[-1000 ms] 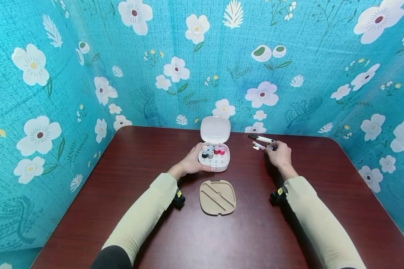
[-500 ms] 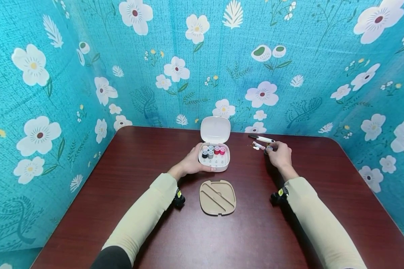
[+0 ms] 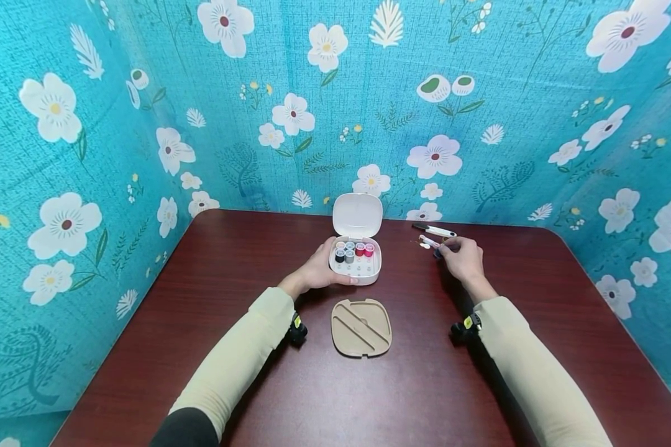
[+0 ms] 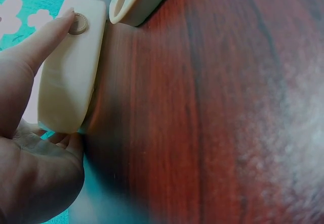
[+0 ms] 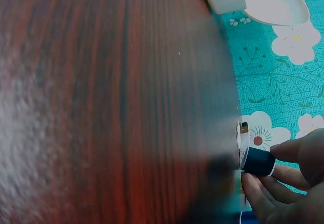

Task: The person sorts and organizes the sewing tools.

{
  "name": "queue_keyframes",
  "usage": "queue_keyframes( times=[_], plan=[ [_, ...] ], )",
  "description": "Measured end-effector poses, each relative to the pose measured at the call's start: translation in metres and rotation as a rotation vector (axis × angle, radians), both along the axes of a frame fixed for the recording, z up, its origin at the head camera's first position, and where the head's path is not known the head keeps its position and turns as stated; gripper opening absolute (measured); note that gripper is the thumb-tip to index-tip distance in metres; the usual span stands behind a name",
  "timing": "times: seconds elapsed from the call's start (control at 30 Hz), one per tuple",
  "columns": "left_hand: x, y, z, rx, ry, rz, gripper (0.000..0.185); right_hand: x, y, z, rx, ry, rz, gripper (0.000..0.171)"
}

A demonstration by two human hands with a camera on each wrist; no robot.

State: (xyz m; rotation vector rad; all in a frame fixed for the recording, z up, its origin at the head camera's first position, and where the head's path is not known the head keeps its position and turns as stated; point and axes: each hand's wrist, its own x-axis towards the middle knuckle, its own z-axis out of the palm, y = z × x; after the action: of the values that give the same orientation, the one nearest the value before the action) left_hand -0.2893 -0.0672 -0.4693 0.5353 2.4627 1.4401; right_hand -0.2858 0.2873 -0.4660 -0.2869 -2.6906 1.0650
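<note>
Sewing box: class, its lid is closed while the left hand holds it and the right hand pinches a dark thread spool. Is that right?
Not quite. The lid of the sewing box stands open, so the spools inside show; the head view makes this plain. The rest holds: the left hand holds the box, and the right hand pinches a dark thread spool.

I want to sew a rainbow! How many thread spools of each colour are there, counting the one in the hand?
Red spool: 1
Pink spool: 1
Black spool: 1
Pale or grey spools: 3
Dark spool pinched by the right hand: 1
Total: 7
</note>
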Motion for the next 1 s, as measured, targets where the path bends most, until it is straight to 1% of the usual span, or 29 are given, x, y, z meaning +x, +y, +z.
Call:
queue_keyframes(
  times=[0.23, 0.33, 0.47, 0.73, 1.0],
  plan=[
    [0.001, 0.0, 0.0, 0.004, 0.001, -0.004, 0.107, 0.004, -0.007, 0.001, -0.05, -0.019, 0.018, 0.026],
    [0.0, 0.0, 0.0, 0.01, 0.011, -0.011, 0.107, 0.006, -0.01, 0.002, -0.062, -0.02, 0.024, 0.026],
    [0.0, 0.0, -0.001, 0.011, 0.027, -0.014, 0.106, 0.009, -0.015, 0.004, -0.067, -0.01, 0.047, 0.025],
    [0.0, 0.0, 0.0, 0.013, 0.026, -0.018, 0.106, 0.013, -0.024, 0.006, -0.104, 0.005, 0.108, 0.026],
    [0.0, 0.0, 0.0, 0.009, 0.018, -0.013, 0.107, 0.015, -0.029, 0.006, -0.128, 0.017, 0.132, 0.025]
  ],
)
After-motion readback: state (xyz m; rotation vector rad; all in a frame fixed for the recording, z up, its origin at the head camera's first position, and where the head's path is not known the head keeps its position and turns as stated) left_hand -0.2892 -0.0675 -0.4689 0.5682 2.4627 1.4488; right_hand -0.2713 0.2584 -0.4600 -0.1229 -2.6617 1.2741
